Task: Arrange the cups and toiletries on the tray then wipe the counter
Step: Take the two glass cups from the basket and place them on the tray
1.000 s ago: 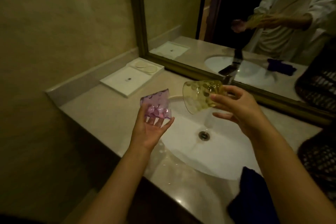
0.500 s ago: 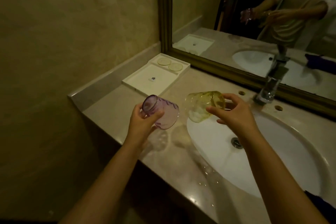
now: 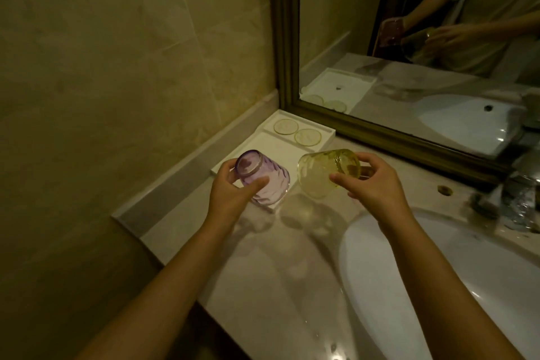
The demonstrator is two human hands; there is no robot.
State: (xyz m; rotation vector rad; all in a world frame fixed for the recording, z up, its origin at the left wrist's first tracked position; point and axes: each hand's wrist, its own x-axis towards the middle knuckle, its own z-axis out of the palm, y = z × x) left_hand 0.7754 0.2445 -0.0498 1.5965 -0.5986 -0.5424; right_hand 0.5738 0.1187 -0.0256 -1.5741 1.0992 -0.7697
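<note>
Now both hands carry a glass cup above the counter (image 3: 292, 272), on the way to the white tray (image 3: 273, 143) in the corner under the mirror (image 3: 409, 52).

The left hand (image 3: 230, 199) is closed around the purple cup (image 3: 260, 181); the thumb lies over the side and the other fingers are behind the glass. This cup is tipped, with the thick base up and toward the camera and the mouth down and away. It hangs over the near edge of the tray, and I cannot tell if it touches it. The right hand (image 3: 371, 187) grips the yellow cup (image 3: 324, 172) around its base, with the fingers curled and the mouth pointing left, toward the purple cup. The two cups are near each other but apart.

To do this step well, I think each cup should be turned fully mouth down and lowered straight onto one of the two round coasters (image 3: 296, 131) in the far part of the tray. The coasters lie just beside each other, so it seems wise to place one cup first, the yellow one perhaps, because glass may knock against glass. The counter looks wet and shiny, so a firm grip until the rim sits flat is safer.

The tray lies beyond and left of both hands; the sink (image 3: 438, 286) is at the right.
</note>
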